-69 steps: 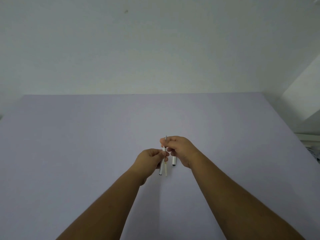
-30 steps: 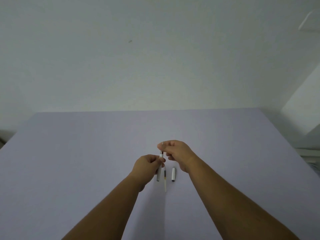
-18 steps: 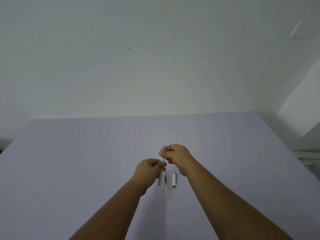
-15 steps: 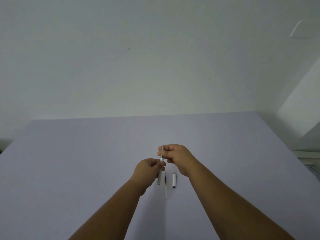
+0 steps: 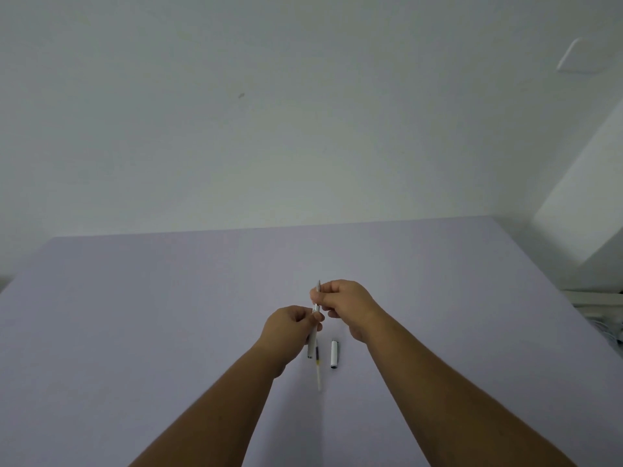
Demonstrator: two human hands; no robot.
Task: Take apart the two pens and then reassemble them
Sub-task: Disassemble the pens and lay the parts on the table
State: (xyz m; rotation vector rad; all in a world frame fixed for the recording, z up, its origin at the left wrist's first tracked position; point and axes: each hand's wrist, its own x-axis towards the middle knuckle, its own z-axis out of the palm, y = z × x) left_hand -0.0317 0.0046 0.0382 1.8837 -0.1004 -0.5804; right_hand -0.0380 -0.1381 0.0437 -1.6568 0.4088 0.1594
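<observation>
Just below the frame's centre, two hands meet over the pale lilac counter point(image 5: 135, 332): the left hand point(image 5: 290, 326) has its grip clamped on the lower part of one white pen point(image 5: 313, 332), and the right hand point(image 5: 347, 303) pinches that pen's upper end, its grey tip poking out above the fingers. Under them lie two loose pieces, a thin refill point(image 5: 318, 369) and, to its right, a white cap point(image 5: 334, 354). The pen's middle is hidden by fingers, and a second pen cannot be made out.

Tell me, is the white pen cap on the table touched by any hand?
No, the cap lies alone on the table.
</observation>
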